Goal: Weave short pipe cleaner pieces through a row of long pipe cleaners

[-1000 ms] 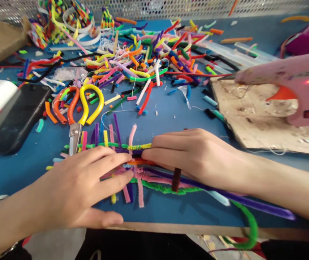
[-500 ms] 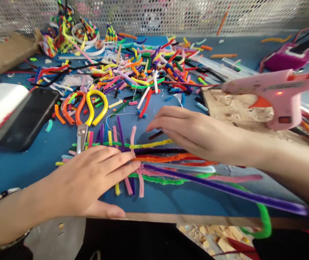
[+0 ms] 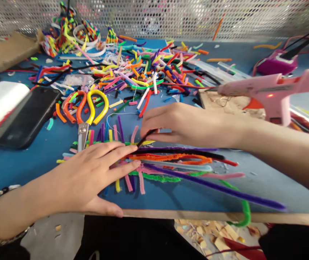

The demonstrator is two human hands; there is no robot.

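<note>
Pink glue gun, yellow-and-orange scissors, blue table

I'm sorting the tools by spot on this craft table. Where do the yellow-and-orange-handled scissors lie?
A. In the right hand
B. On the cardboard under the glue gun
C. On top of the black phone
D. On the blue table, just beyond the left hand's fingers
D: the scissors lie flat on the blue table, just beyond the left hand, with the black phone off to the side and the right hand pinching a dark pipe cleaner.

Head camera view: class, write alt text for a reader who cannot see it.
A left hand presses flat on a woven mat of pipe cleaners on a blue table, while the right hand pinches a dark pipe cleaner piece. Scissors, cut pieces and a pink glue gun lie behind.
</note>
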